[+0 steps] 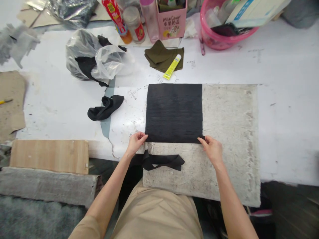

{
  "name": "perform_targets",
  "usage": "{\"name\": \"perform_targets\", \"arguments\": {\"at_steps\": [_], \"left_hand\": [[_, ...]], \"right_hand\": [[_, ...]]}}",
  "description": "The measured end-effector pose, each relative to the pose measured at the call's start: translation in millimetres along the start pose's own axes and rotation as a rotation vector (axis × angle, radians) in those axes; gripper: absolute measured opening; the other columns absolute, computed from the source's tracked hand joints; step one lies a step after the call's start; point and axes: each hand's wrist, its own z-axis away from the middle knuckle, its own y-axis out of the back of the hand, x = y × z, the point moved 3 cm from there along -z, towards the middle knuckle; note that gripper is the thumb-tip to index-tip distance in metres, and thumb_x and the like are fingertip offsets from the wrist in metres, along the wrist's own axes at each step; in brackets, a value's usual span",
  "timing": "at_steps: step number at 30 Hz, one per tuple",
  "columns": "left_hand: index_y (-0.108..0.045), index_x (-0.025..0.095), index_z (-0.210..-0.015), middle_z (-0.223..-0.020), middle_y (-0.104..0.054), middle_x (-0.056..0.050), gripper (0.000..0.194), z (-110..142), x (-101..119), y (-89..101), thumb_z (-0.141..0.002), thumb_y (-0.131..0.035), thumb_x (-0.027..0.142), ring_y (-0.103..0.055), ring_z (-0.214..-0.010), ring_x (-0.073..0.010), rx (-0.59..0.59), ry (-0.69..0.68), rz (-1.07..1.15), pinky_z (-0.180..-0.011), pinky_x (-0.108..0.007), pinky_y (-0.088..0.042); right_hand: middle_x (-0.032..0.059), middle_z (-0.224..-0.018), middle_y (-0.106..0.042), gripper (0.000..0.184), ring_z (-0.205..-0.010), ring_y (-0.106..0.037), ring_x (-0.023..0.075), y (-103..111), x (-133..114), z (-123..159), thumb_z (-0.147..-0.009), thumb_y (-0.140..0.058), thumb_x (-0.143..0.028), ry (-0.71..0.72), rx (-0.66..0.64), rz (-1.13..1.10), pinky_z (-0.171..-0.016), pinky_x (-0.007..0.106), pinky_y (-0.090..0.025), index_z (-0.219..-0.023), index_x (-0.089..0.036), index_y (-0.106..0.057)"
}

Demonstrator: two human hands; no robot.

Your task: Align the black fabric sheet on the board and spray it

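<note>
A black fabric rectangle (173, 106) with fine crosswise ridges lies flat on a worn grey board (230, 132). Along its near edge runs a black fabric strip (171, 138), whose right end sticks out slightly past the rectangle. My left hand (136, 143) pinches the strip's left end between thumb and fingers. At the other end, my right hand (212, 148) pinches the right corner. Just below, a loose folded black strip (163, 161) rests on the board. A rolled-up black strip (106, 108) lies on the white table to the left.
Beyond the board are olive fabric pieces (158, 54) with a yellow tube (171, 67) on top. A clear plastic bag (82, 49) holds black scraps. Bottles, a pink box (172, 23) and a filled pink basin (229, 41) line the back. A wooden board (50, 156) is at left.
</note>
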Motion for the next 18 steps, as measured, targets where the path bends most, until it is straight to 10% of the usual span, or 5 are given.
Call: {"name": "perform_targets", "arguments": {"at_steps": [18], "left_hand": [[-0.058, 0.017, -0.072, -0.045, -0.052, 0.003, 0.035, 0.7, -2.7, 0.3, -0.072, -0.067, 0.051, -0.044, -0.041, -0.0100, 0.009, -0.021, -0.073, -0.043, -0.020, -0.032]], "right_hand": [[0.0023, -0.059, -0.059, 0.041, -0.054, -0.048, 0.0167, -1.3, -3.2, -2.8, -0.091, -0.044, -0.054, 0.029, -0.067, 0.121, -0.053, 0.028, -0.021, -0.068, -0.022, -0.055]]}}
